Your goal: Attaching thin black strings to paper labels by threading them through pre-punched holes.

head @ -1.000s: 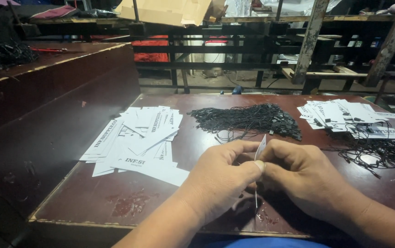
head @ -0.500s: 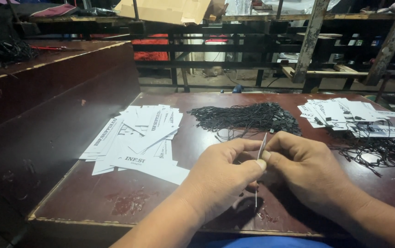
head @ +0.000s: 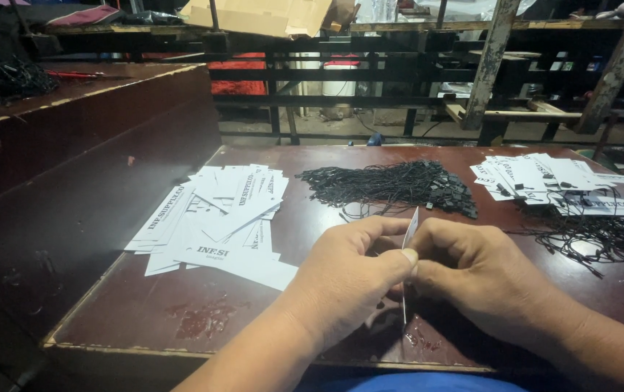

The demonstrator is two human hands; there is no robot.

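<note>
1. Both hands met over the near edge of the dark red table, pinching one thin white tag between them.
2. Left hand had thumb and forefinger closed on the tag, which stood on edge, seen almost end-on.
3. Right hand pressed against the tag from the other side, fingers curled shut; whether it also held a string could not be told.
4. A loose pile of white printed tags lay just left of the hands, flat on the table.
5. A heap of black strings sat beyond the hands, near the table's middle.
6. Another stack of white tags with black strings attached lay at the far right, tangled cords spilling toward the right hand.
</note>
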